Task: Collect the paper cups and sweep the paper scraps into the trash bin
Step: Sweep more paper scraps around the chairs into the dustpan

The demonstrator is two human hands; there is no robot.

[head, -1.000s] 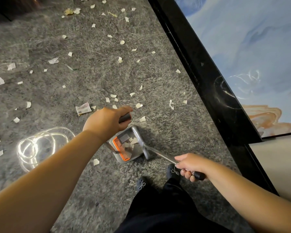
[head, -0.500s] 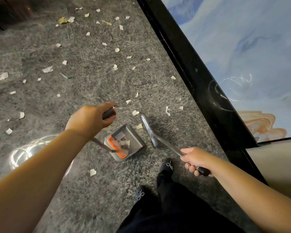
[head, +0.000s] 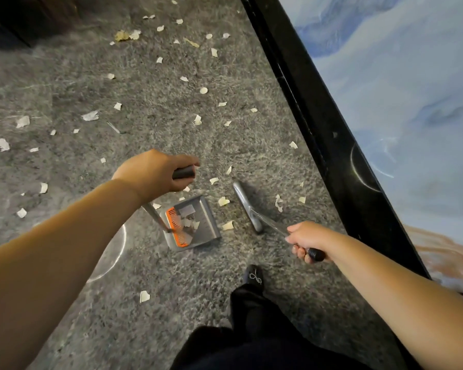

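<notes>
A grey long-handled dustpan (head: 206, 222) with an orange comb edge stands on the grey carpet and holds a few paper scraps. My left hand (head: 155, 173) grips the dark top of its handle. My right hand (head: 308, 240) grips the black handle of a grey broom (head: 247, 206), whose head lies on the carpet a little to the right of the pan. Paper scraps (head: 223, 201) lie between pan and broom head, and several more are scattered over the carpet beyond. No paper cup or trash bin is in view.
A black-framed panel (head: 332, 145) with a blue and white picture runs along the right side. A shiny ring-shaped reflection (head: 118, 252) shows on the floor under my left arm. My dark shoe (head: 254, 277) and trouser leg stand near the bottom middle.
The broom head has drawn away from the dustpan to the right, opening a gap with scraps in it. My left hand and the pan shifted slightly.
</notes>
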